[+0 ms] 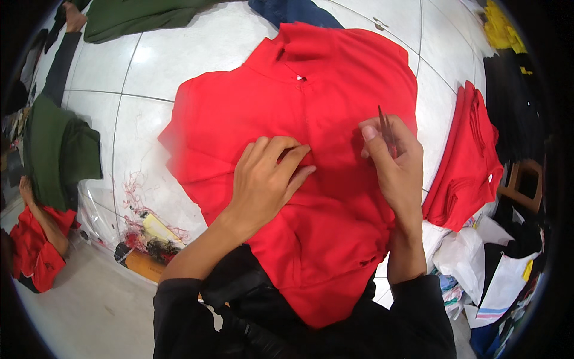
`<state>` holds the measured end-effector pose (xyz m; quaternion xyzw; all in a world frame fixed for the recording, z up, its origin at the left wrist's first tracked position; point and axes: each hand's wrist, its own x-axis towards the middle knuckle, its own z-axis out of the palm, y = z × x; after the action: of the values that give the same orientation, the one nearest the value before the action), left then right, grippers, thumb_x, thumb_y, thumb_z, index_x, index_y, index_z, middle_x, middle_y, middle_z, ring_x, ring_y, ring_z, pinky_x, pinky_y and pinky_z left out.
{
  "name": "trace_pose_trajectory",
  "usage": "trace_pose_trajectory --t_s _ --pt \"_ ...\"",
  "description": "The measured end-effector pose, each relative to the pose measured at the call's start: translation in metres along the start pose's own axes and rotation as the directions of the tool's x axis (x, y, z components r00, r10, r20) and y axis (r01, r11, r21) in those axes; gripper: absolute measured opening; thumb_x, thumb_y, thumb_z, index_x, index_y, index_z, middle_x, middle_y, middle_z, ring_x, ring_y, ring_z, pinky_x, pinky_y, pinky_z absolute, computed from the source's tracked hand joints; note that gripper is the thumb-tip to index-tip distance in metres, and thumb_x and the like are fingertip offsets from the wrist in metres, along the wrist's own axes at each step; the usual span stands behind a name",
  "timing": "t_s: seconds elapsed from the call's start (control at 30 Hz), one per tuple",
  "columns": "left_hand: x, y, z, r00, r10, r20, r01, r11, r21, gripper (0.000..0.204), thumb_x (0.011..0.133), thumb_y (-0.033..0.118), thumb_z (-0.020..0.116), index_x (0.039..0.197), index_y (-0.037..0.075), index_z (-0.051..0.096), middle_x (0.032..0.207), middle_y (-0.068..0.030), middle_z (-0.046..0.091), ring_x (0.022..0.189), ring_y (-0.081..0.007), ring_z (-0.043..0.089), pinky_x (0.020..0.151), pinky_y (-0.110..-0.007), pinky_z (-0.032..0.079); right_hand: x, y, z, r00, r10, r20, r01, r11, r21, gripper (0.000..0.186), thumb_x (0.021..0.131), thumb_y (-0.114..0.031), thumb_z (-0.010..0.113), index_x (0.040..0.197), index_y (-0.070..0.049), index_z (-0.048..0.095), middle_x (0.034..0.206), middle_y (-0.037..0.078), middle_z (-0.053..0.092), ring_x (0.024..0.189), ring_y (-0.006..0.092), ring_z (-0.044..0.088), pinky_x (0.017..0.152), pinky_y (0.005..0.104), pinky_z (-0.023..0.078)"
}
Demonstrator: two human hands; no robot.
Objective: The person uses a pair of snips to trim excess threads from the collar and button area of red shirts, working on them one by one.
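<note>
A red collared shirt (359,66) lies spread over my lap and the floor, its collar away from me. My left hand (263,176) rests on the front of it. Its thumb and forefinger close in on the cloth at the placket; a small gap shows between their tips. To the right, my right hand (399,161) is closed around a small pair of thread snips (384,122), held above the shirt with the dark blades pointing up and away from me. Part of the snips is hidden in the palm.
Folded red garments (463,161) are stacked at the right, near a white plastic bag (463,257). Thread scraps (164,248) and an orange object (143,263) lie at the left. Green garments (60,140) lie beyond, beside another person's arm (48,230). Dark blue cloth (293,11) touches the collar side.
</note>
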<state>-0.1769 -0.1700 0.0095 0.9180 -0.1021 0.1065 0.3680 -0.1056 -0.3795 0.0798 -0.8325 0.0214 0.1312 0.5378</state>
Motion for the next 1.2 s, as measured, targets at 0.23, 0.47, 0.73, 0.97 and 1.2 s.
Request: trace_pose_trajectory --t_s 0.23,0.47,0.73,0.97,1.2 --pt "-0.005 -0.001 0.033 0.996 0.059 -0.065 -0.053 0.994 0.096 0.021 0.082 0.007 0.086 0.096 0.005 0.070 0.099 -0.0082 0.066 0.083 -0.0276 0.062 0.071 -0.041 0.049 -0.011 0.010 -0.009 1.000 0.017 -0.023 -0.016 0.999 0.029 0.021 0.104 -0.020 0.072 0.105 0.001 0.071 0.081 0.000 0.064 0.075 0.0076 0.056 0.071 0.0260 0.045" --pt "-0.010 -0.003 0.023 0.964 -0.261 0.052 0.264 0.911 -0.316 0.017 0.093 -0.001 0.071 0.103 0.002 0.058 0.099 -0.0112 0.057 0.085 -0.0258 0.061 0.072 -0.038 0.052 -0.015 0.015 -0.012 0.998 -0.063 -0.013 0.061 0.996 -0.072 0.023 0.100 -0.017 0.076 0.115 0.000 0.070 0.085 0.003 0.065 0.079 0.0106 0.061 0.073 0.0274 0.049" --pt "-0.023 0.013 0.006 0.931 -0.335 0.145 0.362 0.804 -0.472 0.015 0.096 -0.001 0.069 0.105 0.000 0.057 0.106 -0.0135 0.057 0.086 -0.0249 0.063 0.073 -0.036 0.054 -0.040 0.008 -0.001 0.948 -0.301 0.100 0.313 0.838 -0.447 0.044 0.091 -0.011 0.085 0.130 -0.004 0.064 0.101 0.010 0.073 0.091 0.0200 0.075 0.078 0.0317 0.060" --pt "-0.014 0.005 0.011 1.000 -0.010 -0.010 0.006 0.950 -0.311 0.020 0.091 -0.001 0.076 0.102 0.000 0.060 0.126 -0.0203 0.064 0.094 -0.0315 0.070 0.080 -0.039 0.059 0.042 -0.010 0.002 0.680 -0.545 0.490 0.706 0.666 -0.241 0.038 0.082 -0.010 0.083 0.119 -0.006 0.073 0.105 0.013 0.074 0.091 0.0321 0.074 0.076 0.0404 0.058" --pt "-0.017 -0.001 0.020 0.921 -0.353 0.165 0.354 0.583 -0.731 0.010 0.103 -0.004 0.064 0.112 -0.005 0.059 0.125 -0.0159 0.064 0.098 -0.0165 0.068 0.084 -0.034 0.060 0.114 -0.019 0.019 0.519 -0.228 0.824 0.734 0.612 -0.293 0.026 0.089 -0.020 0.079 0.112 -0.007 0.076 0.103 0.014 0.075 0.100 0.0345 0.070 0.086 0.0474 0.054"
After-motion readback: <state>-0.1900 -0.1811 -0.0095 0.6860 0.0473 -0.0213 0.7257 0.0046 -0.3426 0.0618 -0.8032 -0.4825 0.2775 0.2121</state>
